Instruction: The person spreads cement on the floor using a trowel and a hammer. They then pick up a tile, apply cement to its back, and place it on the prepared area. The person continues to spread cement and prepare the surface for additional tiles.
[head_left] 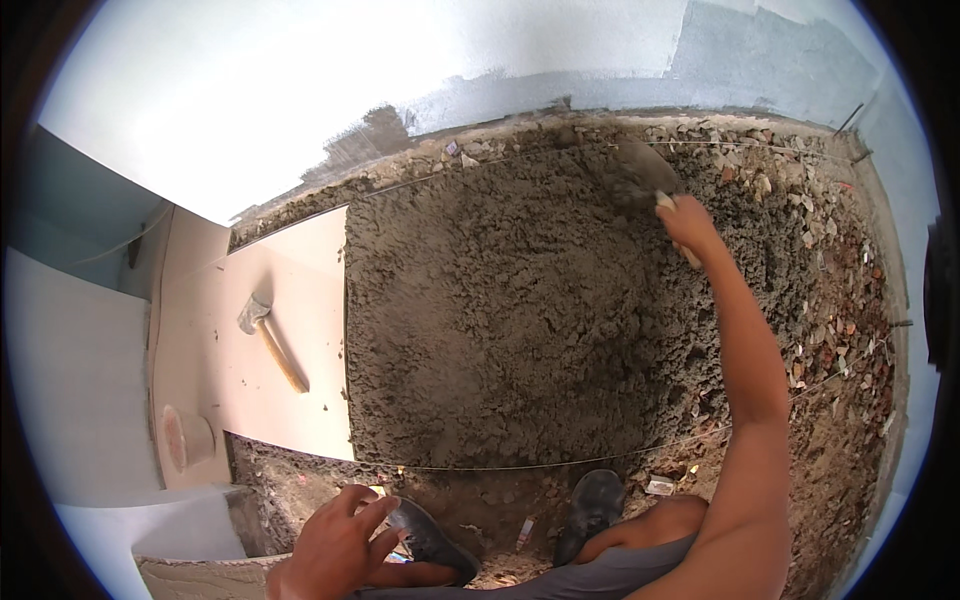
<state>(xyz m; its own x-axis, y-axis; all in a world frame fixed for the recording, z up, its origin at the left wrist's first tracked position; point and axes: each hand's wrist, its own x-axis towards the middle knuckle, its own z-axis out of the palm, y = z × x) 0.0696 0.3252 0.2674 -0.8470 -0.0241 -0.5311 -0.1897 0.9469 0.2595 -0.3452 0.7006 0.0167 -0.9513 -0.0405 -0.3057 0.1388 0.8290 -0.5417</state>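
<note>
My right hand (692, 228) is closed round the handle of a trowel (648, 172), reaching toward the far right of the mortar bed. The trowel's blade looks smeared by motion and lies against the wet grey mortar (510, 310). My left hand (335, 540) hangs near my left knee at the lower edge, its fingers loosely bent and apart with nothing seen in them. Left of the mortar, a mallet (270, 340) with a wooden handle and a greyish head rests on a pale tile (315, 270).
Taut strings (560, 464) run along the near and far sides of the mortar. Rubble (835, 300) covers the ground at the right. A whitish bucket (187, 438) stands at the left. My shoes (595, 505) are on the dirt strip. A partly smeared wall (560, 60) bounds the far side.
</note>
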